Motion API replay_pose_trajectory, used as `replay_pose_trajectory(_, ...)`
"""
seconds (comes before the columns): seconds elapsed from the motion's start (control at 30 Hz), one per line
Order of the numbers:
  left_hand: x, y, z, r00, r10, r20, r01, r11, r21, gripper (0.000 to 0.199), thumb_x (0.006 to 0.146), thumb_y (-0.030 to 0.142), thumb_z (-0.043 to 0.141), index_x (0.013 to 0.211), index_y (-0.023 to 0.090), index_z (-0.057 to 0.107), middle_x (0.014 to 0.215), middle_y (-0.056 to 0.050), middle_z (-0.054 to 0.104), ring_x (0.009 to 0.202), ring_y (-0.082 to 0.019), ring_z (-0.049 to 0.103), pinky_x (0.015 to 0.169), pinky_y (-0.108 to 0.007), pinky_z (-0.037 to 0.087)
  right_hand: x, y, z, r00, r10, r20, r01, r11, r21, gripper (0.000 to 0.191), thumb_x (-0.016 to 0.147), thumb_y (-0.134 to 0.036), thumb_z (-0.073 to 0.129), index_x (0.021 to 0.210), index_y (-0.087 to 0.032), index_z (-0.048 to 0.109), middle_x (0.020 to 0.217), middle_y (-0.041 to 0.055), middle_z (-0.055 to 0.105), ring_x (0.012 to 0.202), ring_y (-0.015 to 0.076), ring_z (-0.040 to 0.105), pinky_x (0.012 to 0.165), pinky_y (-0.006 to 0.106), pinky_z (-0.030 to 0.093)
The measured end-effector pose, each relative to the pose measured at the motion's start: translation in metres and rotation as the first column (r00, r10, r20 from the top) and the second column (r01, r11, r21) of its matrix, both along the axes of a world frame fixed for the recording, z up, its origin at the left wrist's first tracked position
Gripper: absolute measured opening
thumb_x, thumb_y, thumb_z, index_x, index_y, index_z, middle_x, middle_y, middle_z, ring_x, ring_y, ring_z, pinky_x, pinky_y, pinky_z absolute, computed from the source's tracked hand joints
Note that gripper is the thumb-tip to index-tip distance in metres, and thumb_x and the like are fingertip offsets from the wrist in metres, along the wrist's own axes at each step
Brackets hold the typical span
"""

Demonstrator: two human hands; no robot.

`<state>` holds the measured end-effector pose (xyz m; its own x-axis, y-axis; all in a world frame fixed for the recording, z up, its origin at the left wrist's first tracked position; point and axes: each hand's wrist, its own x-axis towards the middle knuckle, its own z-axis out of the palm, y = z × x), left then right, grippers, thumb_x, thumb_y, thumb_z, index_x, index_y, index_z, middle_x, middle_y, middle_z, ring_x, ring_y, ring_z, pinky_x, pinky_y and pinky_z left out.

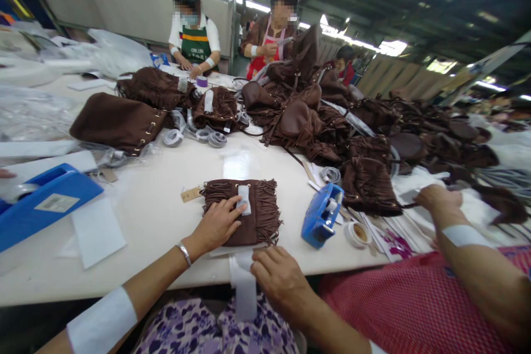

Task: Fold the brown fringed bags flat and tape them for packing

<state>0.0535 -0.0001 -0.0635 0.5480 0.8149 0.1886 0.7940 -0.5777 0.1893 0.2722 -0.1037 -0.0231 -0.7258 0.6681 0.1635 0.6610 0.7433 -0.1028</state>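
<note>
A brown fringed bag (265, 210) lies flat on the pale table in front of me. My left hand (218, 224) rests on it, fingers spread, with the fingertips at a small white wrapping (244, 198) near the eyelets. A tan cardboard tag (191, 194) sticks out at the bag's left side. At the table's front edge, my right hand (284, 282) is closed, its curled fingertips pinching the side of a thin white sheet (245, 293). That sheet hangs down over my lap, just below the bag.
Blue tape dispensers (322, 214) (52, 204) stand to the right and left. A tape roll (357, 234) lies near the right one. Brown bags (118, 121) are heaped across the back. A co-worker's hand (438, 199) reaches in at right; two people work opposite.
</note>
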Motion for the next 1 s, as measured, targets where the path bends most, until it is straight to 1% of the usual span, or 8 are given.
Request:
replay_pose_trajectory(0.1,-0.002,0.0,0.003,1.0,-0.025,-0.008,0.025,1.0,-0.008,0.048,0.096,0.045,0.043,0.141,0.027,0.044,0.153,-0.01,0.036,0.121,-0.028,0.047,0.095,-0.045,0.04,-0.007,-0.022,-0.02,0.997,0.066,-0.05,-0.062,0.995,0.074,0.008,0.095,-0.018,0.052,0.088,-0.016,0.055,0.096,0.0071,0.062,0.087,0.0202,0.052,0.084,0.036,0.039)
replay_pose_trajectory(0.3,-0.004,-0.003,0.008,0.997,-0.069,-0.029,0.068,0.997,-0.03,0.082,0.082,0.077,0.041,0.145,0.025,0.039,0.154,-0.014,0.034,0.123,-0.034,0.046,0.095,-0.048,0.04,-0.012,-0.039,-0.067,0.988,0.126,-0.085,-0.096,0.95,0.297,0.017,0.09,-0.022,0.056,0.075,-0.018,0.051,0.077,0.0029,0.059,0.069,0.0178,0.049,0.071,0.034,0.039)
replay_pose_trajectory(0.47,0.0,-0.007,0.008,0.999,-0.04,-0.025,0.039,0.997,-0.067,0.091,0.078,0.081,0.041,0.148,0.023,0.035,0.158,-0.014,0.027,0.129,-0.035,0.041,0.102,-0.049,0.035,-0.019,-0.042,-0.089,0.968,0.205,-0.145,-0.128,0.899,0.418,0.026,0.091,-0.022,0.053,0.067,-0.02,0.044,0.063,-0.0013,0.053,0.057,0.0147,0.044,0.057,0.029,0.034)
replay_pose_trajectory(0.77,0.001,-0.008,0.005,1.0,-0.019,-0.02,0.018,0.997,-0.073,0.091,0.078,0.081,0.044,0.149,0.025,0.034,0.159,-0.012,0.027,0.129,-0.035,0.041,0.101,-0.049,0.034,-0.017,-0.042,-0.111,0.976,0.194,-0.096,-0.145,0.915,0.376,0.032,0.098,-0.034,0.049,0.069,-0.021,0.043,0.057,-0.0036,0.052,0.053,0.0124,0.043,0.052,0.026,0.032)
replay_pose_trajectory(0.83,0.002,-0.008,0.004,1.0,-0.015,-0.021,0.014,0.997,-0.071,0.09,0.078,0.08,0.045,0.149,0.026,0.033,0.159,-0.011,0.026,0.13,-0.034,0.04,0.102,-0.049,0.034,-0.016,-0.043,-0.112,0.976,0.2,-0.084,-0.16,0.925,0.344,0.033,0.099,-0.036,0.047,0.07,-0.021,0.044,0.057,-0.0037,0.052,0.051,0.0123,0.042,0.049,0.026,0.031)
replay_pose_trajectory(0.9,0.003,-0.008,0.003,1.0,-0.011,-0.022,0.009,0.997,-0.073,0.091,0.077,0.08,0.046,0.149,0.026,0.033,0.159,-0.011,0.027,0.13,-0.035,0.04,0.102,-0.049,0.033,-0.015,-0.042,-0.104,0.972,0.227,-0.058,-0.204,0.94,0.272,0.033,0.099,-0.038,0.048,0.07,-0.021,0.044,0.056,-0.0046,0.05,0.049,0.0123,0.04,0.047,0.026,0.029)
replay_pose_trajectory(0.93,0.003,-0.008,0.003,1.0,-0.008,-0.023,0.006,0.997,-0.073,0.091,0.077,0.079,0.047,0.149,0.026,0.033,0.158,-0.012,0.027,0.13,-0.035,0.039,0.102,-0.049,0.033,-0.015,-0.039,-0.094,0.966,0.256,-0.037,-0.242,0.945,0.222,0.032,0.099,-0.038,0.049,0.072,-0.021,0.044,0.056,-0.0049,0.051,0.049,0.0125,0.039,0.046,0.026,0.028)
replay_pose_trajectory(1.0,0.004,-0.008,0.002,1.0,-0.002,-0.022,0.0,0.998,-0.068,0.091,0.076,0.078,0.05,0.149,0.026,0.033,0.158,-0.012,0.028,0.13,-0.035,0.039,0.103,-0.049,0.032,-0.014,-0.026,-0.061,0.941,0.338,0.007,-0.336,0.935,0.11,0.026,0.098,-0.035,0.051,0.076,-0.021,0.046,0.061,-0.0051,0.054,0.052,0.0126,0.042,0.047,0.026,0.029)
